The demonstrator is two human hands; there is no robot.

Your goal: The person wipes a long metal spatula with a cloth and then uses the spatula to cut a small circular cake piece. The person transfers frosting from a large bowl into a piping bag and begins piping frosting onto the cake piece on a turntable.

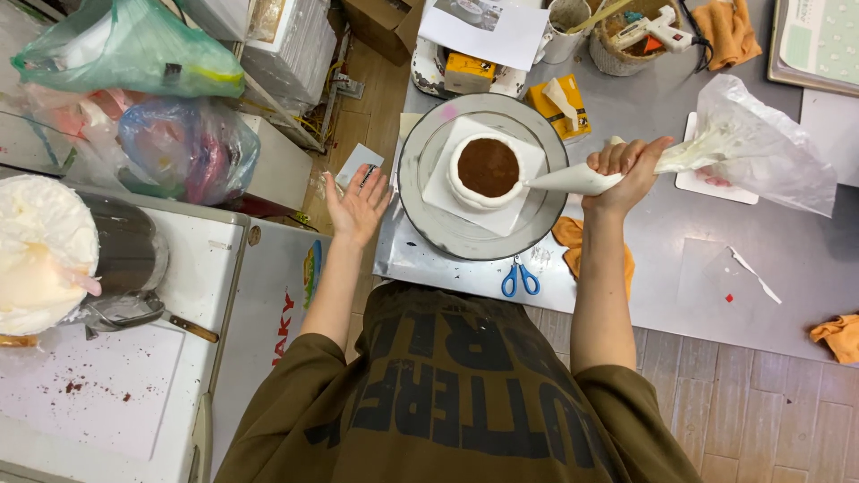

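Piping bag [582, 179] tip touching white-rimmed cake [486, 170] (brown top), on turntable [428, 152].

one cake [488, 168], one piping bag [591, 177], one turntable [425, 170], one scissors [520, 278], three orange cloths [574, 234]

Small yellow cardboard box [469, 72] at twelve o'clock of the turntable; flat yellow packet [558, 105] at one o'clock; brown cardboard carton [385, 25] at eleven.

Your right hand [629, 170] grips a white piping bag [582, 179], its tip touching the cream rim of the small chocolate cake [488, 168] on a white square board [438, 188]; your left hand [358, 206] hovers open-palmed just beside the grey turntable [420, 224], blue scissors [520, 279] near its front edge
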